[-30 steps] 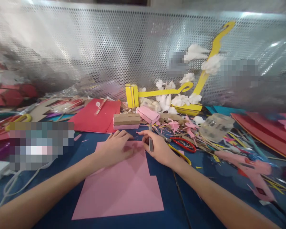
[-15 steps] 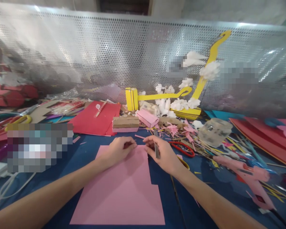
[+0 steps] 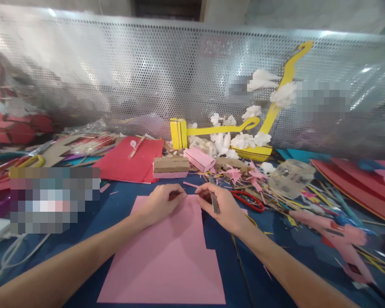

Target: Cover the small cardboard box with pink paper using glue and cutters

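A large pink sheet [image 3: 167, 261], notched along its right side, lies on the blue table in front of me. My left hand [image 3: 166, 199] rests over its far edge, thumb and fingers pinched together at the paper. Near the sheet's far right corner is my right hand [image 3: 223, 207], its fingers curled. A thin grey metal strip [image 3: 214, 202], perhaps a ruler or a blade, sticks out between those fingers; its exact kind is unclear. Just beyond the hands lie a cardboard block [image 3: 170, 165] with a pink underside and a folded pink piece [image 3: 200, 159].
Red-handled scissors [image 3: 248, 201] and a pink glue gun [image 3: 343, 239] lie to the right, among paper scraps. Red sheets [image 3: 131, 158] are at the back left. Yellow paper shapes with white tufts [image 3: 284, 94] stand against a perforated metal panel [image 3: 115, 68]. A white cable [image 3: 16, 252] runs at left.
The whole view has shifted very slightly. Both hands keep nearly the same pose at the pink sheet's far edge.
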{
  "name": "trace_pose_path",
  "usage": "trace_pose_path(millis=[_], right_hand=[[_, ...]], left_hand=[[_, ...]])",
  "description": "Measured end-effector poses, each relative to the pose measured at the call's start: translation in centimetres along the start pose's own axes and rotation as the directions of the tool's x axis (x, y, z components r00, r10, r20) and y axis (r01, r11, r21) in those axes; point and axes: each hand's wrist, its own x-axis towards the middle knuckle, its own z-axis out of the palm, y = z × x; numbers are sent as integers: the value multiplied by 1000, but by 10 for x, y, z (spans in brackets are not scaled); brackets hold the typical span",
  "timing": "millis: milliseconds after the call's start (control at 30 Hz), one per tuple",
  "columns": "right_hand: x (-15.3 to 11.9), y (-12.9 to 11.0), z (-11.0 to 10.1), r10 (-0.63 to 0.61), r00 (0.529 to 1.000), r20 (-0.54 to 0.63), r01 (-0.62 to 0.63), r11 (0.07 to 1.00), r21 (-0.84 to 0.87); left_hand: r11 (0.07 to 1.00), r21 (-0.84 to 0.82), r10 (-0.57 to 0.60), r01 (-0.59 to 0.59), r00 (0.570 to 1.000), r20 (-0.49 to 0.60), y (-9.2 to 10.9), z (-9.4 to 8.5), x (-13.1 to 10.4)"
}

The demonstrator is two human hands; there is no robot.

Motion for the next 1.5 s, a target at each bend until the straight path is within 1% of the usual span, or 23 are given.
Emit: trace_pose_path(millis=[100,233,333,500,667,867,1067,1267,1333,1400,1500], right_hand=[[0,0,-1,-32,999,28,33,998,-45],[-1,-2,0,-59,996,64,67,989,-131],[-1,-5,-1,-51,996,79,62,989,-136],[-1,-11,-2,-50,991,121,67,986,-149],[-2,-10,0,-40,995,89,49,993,-103],[-5,-11,0,-45,998,36,46,999,-27],[-7,-16,0,-61,998,22,61,998,5],[-8,-16,1,-51,999,14,50,998,33],[-7,-16,1,-39,999,20,38,998,57],[-7,-18,0,-15,999,34,12,996,86],[-9,-22,-3,21,994,111,-32,995,94]], left_hand=[[1000,6,5,-5,1000,-7,2,1,-2],[1000,0,31,-31,998,46,5,0,-3],[999,-23,31,-29,996,88,6,0,-1],[998,-62,34,-28,995,97,6,0,-1],[995,-85,63,-57,995,71,7,1,-3],[977,-195,98,-86,994,49,14,-2,-6],[975,-197,112,-101,993,42,17,-7,-9],[970,-223,112,-101,993,35,18,-7,-10],[970,-222,107,-97,994,33,18,-6,-9],[978,-189,89,-85,996,14,18,-6,-10],[995,-97,32,-39,997,-66,17,-7,-10]])
